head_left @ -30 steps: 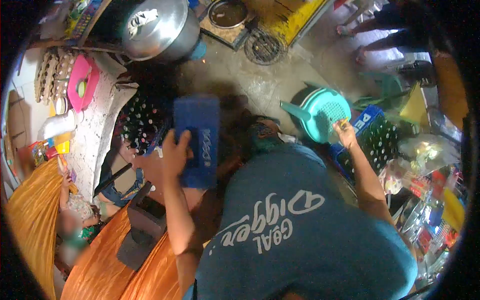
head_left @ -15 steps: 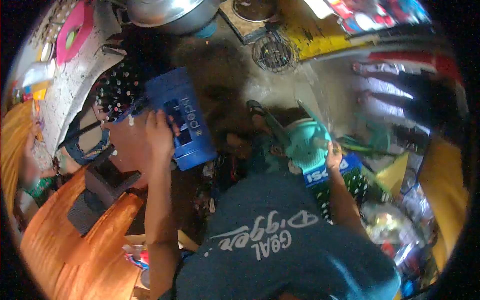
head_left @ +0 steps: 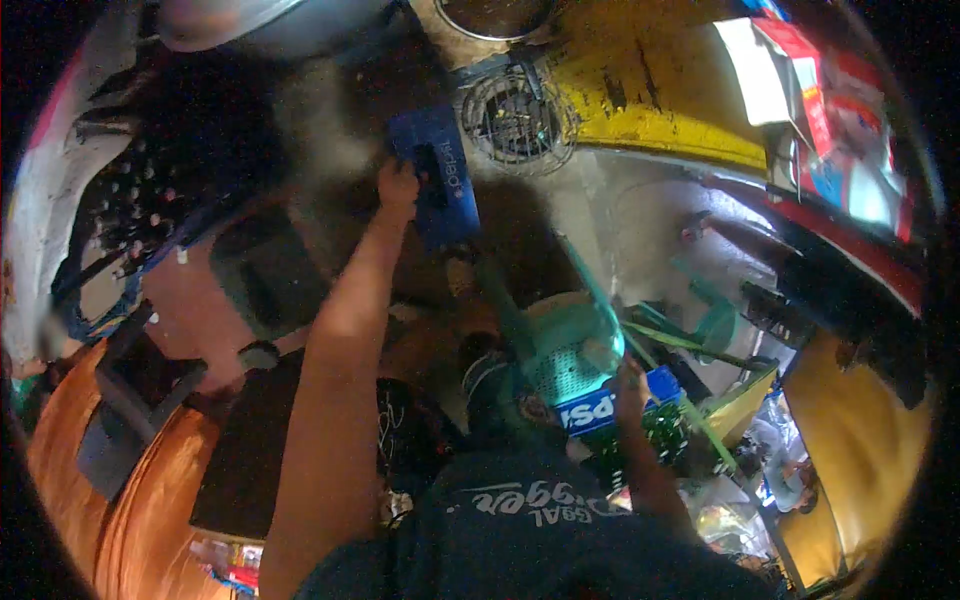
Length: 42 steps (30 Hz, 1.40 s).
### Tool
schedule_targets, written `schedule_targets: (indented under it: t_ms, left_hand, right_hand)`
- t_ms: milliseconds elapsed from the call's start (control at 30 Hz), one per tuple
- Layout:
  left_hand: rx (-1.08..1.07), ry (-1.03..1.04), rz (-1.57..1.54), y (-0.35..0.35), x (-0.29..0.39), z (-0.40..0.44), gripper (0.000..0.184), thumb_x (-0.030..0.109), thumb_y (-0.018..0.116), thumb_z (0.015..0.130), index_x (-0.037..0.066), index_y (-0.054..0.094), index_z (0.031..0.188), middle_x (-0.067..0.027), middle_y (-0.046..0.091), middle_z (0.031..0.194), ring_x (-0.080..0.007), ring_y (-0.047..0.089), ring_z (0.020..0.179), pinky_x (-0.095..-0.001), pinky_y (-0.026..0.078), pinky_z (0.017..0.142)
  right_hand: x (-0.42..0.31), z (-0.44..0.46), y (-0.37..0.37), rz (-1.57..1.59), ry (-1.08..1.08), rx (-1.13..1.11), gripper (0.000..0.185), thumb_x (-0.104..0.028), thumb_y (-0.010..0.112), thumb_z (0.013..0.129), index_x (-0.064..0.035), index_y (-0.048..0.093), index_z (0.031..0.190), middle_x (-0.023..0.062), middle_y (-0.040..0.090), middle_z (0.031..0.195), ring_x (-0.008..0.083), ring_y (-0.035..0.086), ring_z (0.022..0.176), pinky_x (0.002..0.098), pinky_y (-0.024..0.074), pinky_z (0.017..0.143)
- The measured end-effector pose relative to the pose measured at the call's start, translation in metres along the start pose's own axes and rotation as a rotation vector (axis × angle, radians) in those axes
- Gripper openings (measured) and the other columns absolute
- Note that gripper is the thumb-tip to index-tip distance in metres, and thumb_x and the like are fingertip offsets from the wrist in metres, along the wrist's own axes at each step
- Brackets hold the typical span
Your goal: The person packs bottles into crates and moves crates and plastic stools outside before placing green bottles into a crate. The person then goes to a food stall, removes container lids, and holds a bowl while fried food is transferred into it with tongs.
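Blue crate [head_left: 452, 205] x1, tilted, white lettering, left hand [head_left: 398, 187] gripping edge; teal strainer [head_left: 568, 368] x1, perforated, right hand [head_left: 631, 388] beside, grip unclear.

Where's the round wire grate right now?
The grate is top centre in the head view, just right of the blue Pepsi crate in the left hand.

The single view looks from the person's head, forward and steeply down, with the shirt [head_left: 545, 535] near the lens and the floor [head_left: 640, 225] farther off.
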State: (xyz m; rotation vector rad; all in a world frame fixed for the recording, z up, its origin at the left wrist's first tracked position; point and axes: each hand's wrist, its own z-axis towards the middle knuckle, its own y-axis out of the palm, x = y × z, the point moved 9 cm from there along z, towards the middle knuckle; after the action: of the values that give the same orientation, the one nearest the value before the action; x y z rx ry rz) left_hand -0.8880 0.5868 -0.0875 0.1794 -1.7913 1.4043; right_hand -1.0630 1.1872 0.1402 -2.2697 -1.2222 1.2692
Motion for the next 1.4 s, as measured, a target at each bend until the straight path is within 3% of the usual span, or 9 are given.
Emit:
schedule_targets:
  t_ms: [133, 233, 433, 500, 733, 900, 1033, 1200, 1400]
  left_hand:
    - [-0.101, -0.245, 0.168, 0.071, -0.065, 0.043, 0.025, 0.015, 0.057, 0.09, -0.002, 0.059, 0.108, -0.0172, 0.061, 0.104, -0.0282, 0.061, 0.09, -0.0381, 0.051, 0.071]
    - [-0.044, -0.331, -0.388, 0.069, -0.079, 0.056, 0.032, 0.016, 0.058, 0.089, -0.004, 0.061, 0.114, -0.0207, 0.061, 0.114, -0.0326, 0.061, 0.102, -0.0399, 0.052, 0.078]
    - [-0.218, 0.392, 1.008, 0.052, -0.029, 0.048, 0.034, 0.02, 0.047, 0.095, -0.005, 0.063, 0.113, -0.0235, 0.061, 0.113, -0.0387, 0.062, 0.097, -0.0434, 0.052, 0.079]
    - [-0.203, -0.482, 0.181, 0.064, -0.131, 0.045, 0.038, 0.023, 0.048, 0.095, -0.005, 0.061, 0.117, -0.0247, 0.061, 0.115, -0.0393, 0.061, 0.1, -0.0455, 0.049, 0.086]
    - [-0.259, -0.163, -0.136, -0.007, -0.064, 0.012, 0.047, 0.03, 0.047, 0.095, -0.004, 0.053, 0.127, -0.0296, 0.059, 0.116, -0.0413, 0.057, 0.109, -0.0479, 0.042, 0.096]
    - [-0.62, -0.697, -0.405, -0.112, 0.005, -0.078, 0.055, 0.044, 0.05, 0.095, 0.0, 0.053, 0.129, -0.0148, 0.059, 0.12, -0.0262, 0.057, 0.103, -0.0389, 0.046, 0.085]
    - [-0.882, -0.504, -0.033, -0.165, 0.032, -0.145, 0.022, 0.028, 0.049, 0.099, 0.008, 0.056, 0.099, -0.0045, 0.054, 0.076, -0.0161, 0.055, 0.073, -0.0294, 0.044, 0.064]
    - [-1.245, -0.246, -0.312, -0.137, -0.062, -0.167, 0.016, 0.016, 0.048, 0.099, 0.001, 0.054, 0.098, -0.008, 0.055, 0.093, -0.0232, 0.052, 0.09, -0.0327, 0.047, 0.087]
    - [-1.211, 0.594, 0.588, -0.115, 0.265, -0.282, 0.031, 0.017, 0.055, 0.093, -0.004, 0.056, 0.116, -0.021, 0.063, 0.112, -0.0335, 0.06, 0.104, -0.0392, 0.047, 0.09]
  right_hand:
    - [-0.024, -0.006, 0.004, -0.014, -0.156, 0.06, 0.026, -0.019, 0.061, 0.092, -0.0024, 0.058, 0.111, 0.0003, 0.058, 0.08, 0.0112, 0.051, 0.067, 0.0267, 0.0433, 0.059]
    - [0.011, -0.014, -0.004, -0.047, 0.09, 0.116, 0.029, -0.018, 0.063, 0.092, -0.0023, 0.058, 0.116, -0.0013, 0.057, 0.082, 0.0072, 0.049, 0.067, 0.0233, 0.0408, 0.058]
    - [0.014, -0.031, -0.001, 0.245, 0.154, 0.151, 0.032, -0.023, 0.065, 0.091, -0.0022, 0.058, 0.115, -0.0043, 0.051, 0.074, 0.0047, 0.043, 0.06, 0.022, 0.0365, 0.052]
    - [0.008, -0.042, 0.0, 0.277, 0.167, 0.154, 0.033, -0.023, 0.065, 0.091, -0.0023, 0.057, 0.115, -0.0046, 0.05, 0.073, 0.0045, 0.042, 0.059, 0.0216, 0.036, 0.052]
    - [-0.03, -0.135, -0.002, 0.114, 0.089, 0.331, 0.047, -0.029, 0.069, 0.089, 0.0004, 0.054, 0.124, 0.008, 0.062, 0.102, 0.0136, 0.057, 0.081, 0.0272, 0.0493, 0.073]
    - [-0.017, -0.205, 0.013, 0.272, 0.087, 0.351, 0.05, -0.028, 0.071, 0.087, -0.001, 0.055, 0.125, 0.0107, 0.063, 0.117, 0.0185, 0.057, 0.11, 0.0318, 0.0438, 0.097]
    - [0.003, -0.265, 0.037, 0.479, 0.137, 0.379, 0.047, -0.026, 0.071, 0.086, -0.0034, 0.056, 0.125, 0.0087, 0.063, 0.118, 0.016, 0.057, 0.109, 0.0294, 0.0436, 0.096]
    - [0.047, -0.332, 0.069, 0.649, 0.212, 0.562, 0.044, -0.02, 0.071, 0.086, -0.007, 0.056, 0.126, 0.0064, 0.064, 0.114, 0.0132, 0.058, 0.105, 0.0279, 0.0451, 0.092]
    - [0.145, -0.413, 0.115, 0.943, 0.584, 0.806, 0.044, -0.022, 0.071, 0.086, -0.0067, 0.057, 0.124, 0.0086, 0.064, 0.115, 0.0168, 0.059, 0.104, 0.0299, 0.0456, 0.092]
